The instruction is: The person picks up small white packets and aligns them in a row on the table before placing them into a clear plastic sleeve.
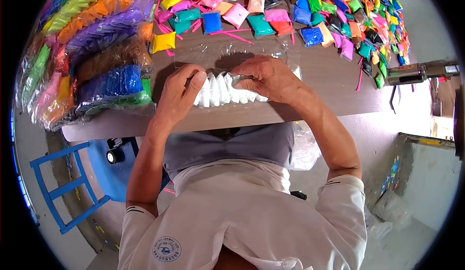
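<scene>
A row of small white packets stands side by side near the front edge of the table, right in front of me. My left hand is closed at the row's left end, its thumb and curled fingers against the end packet. From above, my right hand has its thumb and fingers bent over the right part of the row, gripping packets there; its fingertips partly hide them. Clear plastic film lies just behind the row and shows past my right hand.
Bagged stacks of coloured packets, among them a blue stack, fill the table's left side. Loose coloured packets and pink strips cover the back and right. A metal tool projects at the right edge. A blue stool-like frame stands lower left.
</scene>
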{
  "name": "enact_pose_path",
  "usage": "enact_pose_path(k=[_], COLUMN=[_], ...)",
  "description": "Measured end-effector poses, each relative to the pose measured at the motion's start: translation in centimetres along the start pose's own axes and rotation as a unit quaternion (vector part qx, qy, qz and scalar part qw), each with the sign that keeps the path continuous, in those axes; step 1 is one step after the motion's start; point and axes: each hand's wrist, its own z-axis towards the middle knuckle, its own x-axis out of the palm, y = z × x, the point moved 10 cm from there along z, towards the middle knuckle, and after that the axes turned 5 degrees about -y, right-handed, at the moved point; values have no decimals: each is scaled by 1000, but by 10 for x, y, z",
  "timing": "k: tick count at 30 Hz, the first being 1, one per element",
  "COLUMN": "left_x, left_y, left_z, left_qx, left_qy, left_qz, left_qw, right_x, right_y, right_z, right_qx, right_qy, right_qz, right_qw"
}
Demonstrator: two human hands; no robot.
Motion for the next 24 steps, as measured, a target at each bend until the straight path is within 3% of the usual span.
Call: enact_pose_path(k=[8,14,17,23,24], left_x=[-2,-4,3,4,2], left_y=[-18,-27,-7,3,3], left_z=[0,-1,-1,-1,-2], left_qx=[95,103,31,-35,-15], left_qy=[26,7,18,35,27], left_qz=[12,29,14,39,30], left_qw=[995,994,999,998,999], right_x=[3,-3,-15,34,36], right_y=[-3,-6,26,24,22], right_z=[4,2,6,32,34], right_qx=[0,59,-112,92,55], right_qy=[-9,17,-70,181,154], right_qz=[20,0,-50,30,30], right_qw=[1000,998,990,979,986])
